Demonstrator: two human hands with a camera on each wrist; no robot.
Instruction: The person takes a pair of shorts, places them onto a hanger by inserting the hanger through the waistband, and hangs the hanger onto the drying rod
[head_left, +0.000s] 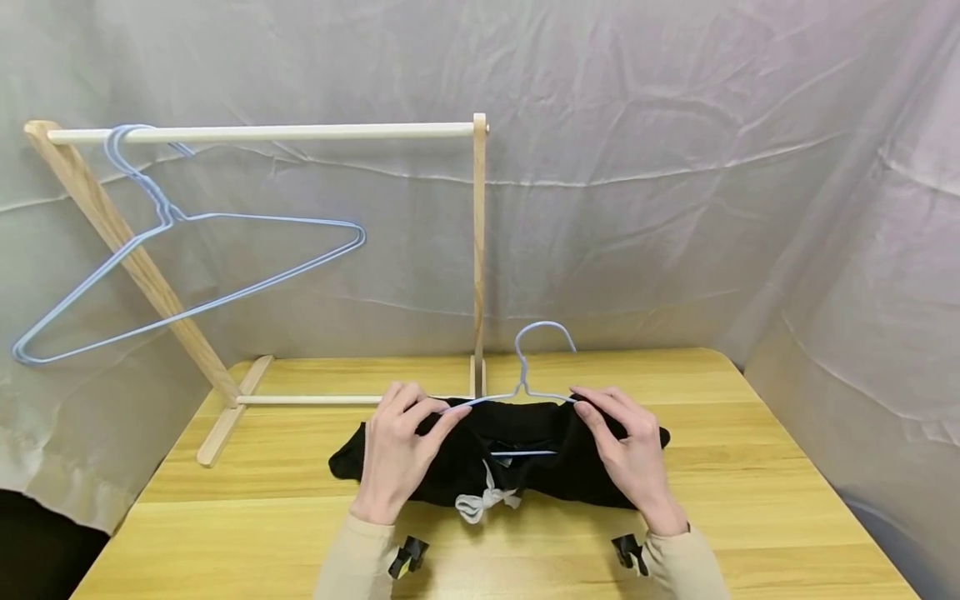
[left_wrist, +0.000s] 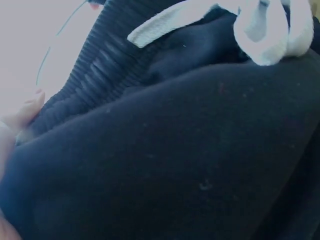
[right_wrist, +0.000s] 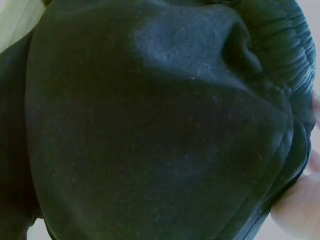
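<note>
A light blue wire hanger (head_left: 522, 385) stands upright in the waist opening of black drawstring pants (head_left: 588, 475). Its hook is above the cloth, and its bottom bar shows inside the opening. My left hand (head_left: 397, 446) pinches the hanger's left shoulder at the waistband. On the other side, my right hand (head_left: 633, 450) pinches the right shoulder where it meets the cloth. A white drawstring (head_left: 487, 500) is tied in a bow at the front. The left wrist view shows the gathered waistband (left_wrist: 105, 65). How long the legs are, I cannot tell.
At the back left of the wooden table (head_left: 750, 500) stands a garment rack (head_left: 300, 133) with a white rail and wooden legs. More light blue hangers (head_left: 255, 289) hang together at its left end. A grey curtain (head_left: 675, 208) hangs behind.
</note>
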